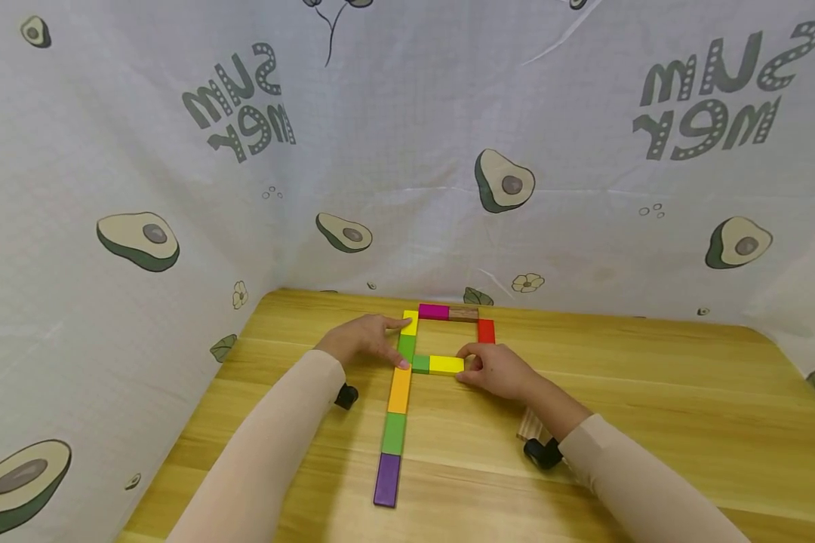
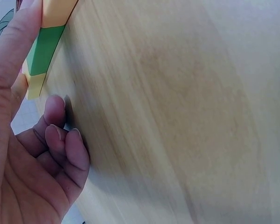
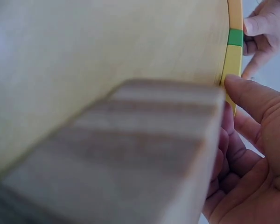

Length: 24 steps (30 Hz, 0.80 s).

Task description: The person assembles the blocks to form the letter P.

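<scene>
Flat coloured blocks lie end to end on the table. At the right end of a crossing row, my right hand (image 1: 502,371) pinches a yellow block (image 1: 446,365) between thumb and fingers; a short green block (image 1: 420,364) sits to its left. My left hand (image 1: 363,339) touches the long column: its straight index finger is on the top yellow block (image 1: 413,327), its thumb where a green block (image 1: 405,347) meets an orange block (image 1: 399,392). The left hand's other fingers curl near the tabletop in the left wrist view. Farther down come another green block (image 1: 393,434) and a purple block (image 1: 386,480).
A magenta block (image 1: 433,311) and a brown wood-grain block (image 1: 464,314) form the far row, with a red block (image 1: 486,330) at its right. Under my right forearm lies a striped wooden block (image 1: 530,425), large and blurred in the right wrist view. Behind the table hangs a printed curtain (image 1: 421,151).
</scene>
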Tool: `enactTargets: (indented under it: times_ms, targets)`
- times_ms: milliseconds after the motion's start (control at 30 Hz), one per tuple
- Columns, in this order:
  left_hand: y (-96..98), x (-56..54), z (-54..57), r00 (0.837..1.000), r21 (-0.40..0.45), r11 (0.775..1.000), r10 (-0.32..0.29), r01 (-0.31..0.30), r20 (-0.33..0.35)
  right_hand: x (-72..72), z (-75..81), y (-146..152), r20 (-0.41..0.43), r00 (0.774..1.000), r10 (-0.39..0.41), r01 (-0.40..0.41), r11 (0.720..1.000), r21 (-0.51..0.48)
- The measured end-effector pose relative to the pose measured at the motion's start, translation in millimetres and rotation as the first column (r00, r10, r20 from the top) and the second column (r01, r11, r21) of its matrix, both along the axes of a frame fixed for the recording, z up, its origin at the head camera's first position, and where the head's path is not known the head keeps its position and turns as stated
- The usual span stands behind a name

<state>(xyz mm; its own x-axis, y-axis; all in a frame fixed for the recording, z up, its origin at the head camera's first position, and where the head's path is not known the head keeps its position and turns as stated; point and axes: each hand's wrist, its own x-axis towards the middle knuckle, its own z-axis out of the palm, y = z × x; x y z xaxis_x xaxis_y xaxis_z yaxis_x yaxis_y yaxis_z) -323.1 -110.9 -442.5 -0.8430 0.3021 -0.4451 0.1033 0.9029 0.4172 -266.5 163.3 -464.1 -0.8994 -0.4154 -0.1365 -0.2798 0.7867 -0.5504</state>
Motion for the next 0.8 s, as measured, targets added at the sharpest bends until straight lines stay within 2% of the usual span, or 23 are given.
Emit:
enactTargets:
  times_ms: [267, 433, 567, 800]
  targets:
    - [-1.1, -1.7, -3.1, 1.0, -0.002, 1.0, 0.002, -0.002, 0.008, -1.3, -2.9, -1, 0.009, 1.0, -0.008, 0.008, 1.0, 0.011]
    - [-1.2, -1.4, -3.9, 1.0, 0.007, 1.0, -0.001, 0.001, 0.005, 1.7, 0.6, 1, 0.03, 1.0, -0.006, 0.006, 1.0, -0.01]
    - [-0.6, -0.7, -3.8, 1.0, 0.016, 1.0, 0.003, -0.003, 0.008, 12.7, 10.0, 11, 0.028, 0.999, -0.021, 0.021, 1.0, -0.012]
    - [0.1, 0.4, -0.7, 1.0, 0.011, 1.0, 0.014, -0.014, 0.005, 47.2, 34.4, 43, -0.005, 0.996, -0.093, 0.094, 0.991, 0.099]
